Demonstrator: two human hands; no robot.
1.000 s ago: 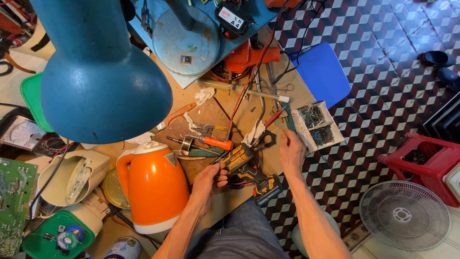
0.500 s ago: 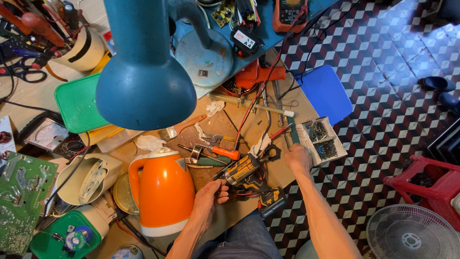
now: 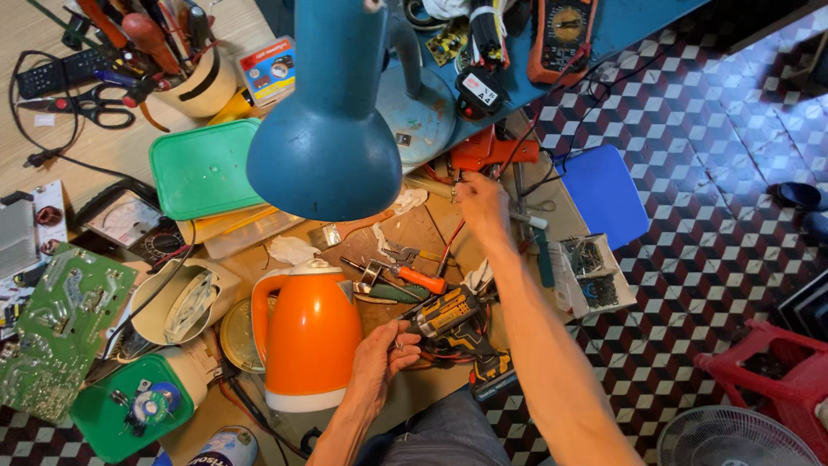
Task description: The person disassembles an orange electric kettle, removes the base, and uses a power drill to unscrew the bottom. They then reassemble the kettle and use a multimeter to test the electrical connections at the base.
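Observation:
My left hand [image 3: 384,355] is curled at the front end of a yellow-and-black cordless drill [image 3: 448,312] that lies on the wooden bench, fingertips pinched at its nose. An orange electric kettle [image 3: 310,336] stands just left of that hand. My right hand [image 3: 483,203] reaches across the bench, fingers bent down over a red wire [image 3: 448,244] and a pale rod [image 3: 427,186], beside an orange gun-shaped tool [image 3: 490,154]. What the fingers hold is hidden. An orange-handled screwdriver [image 3: 414,278] and pliers lie between the hands.
A big blue desk lamp [image 3: 328,129] hangs over the bench middle. A green lidded box [image 3: 203,168], a circuit board [image 3: 56,332], a tool cup [image 3: 194,82], a multimeter [image 3: 561,34], a tray of screws [image 3: 591,272] and a blue stool [image 3: 604,194] surround the bench. Tiled floor lies right.
My right hand left the drill's side and reached across the bench to the red wire. My left hand stays at the drill. The view has tilted toward the bench's far side.

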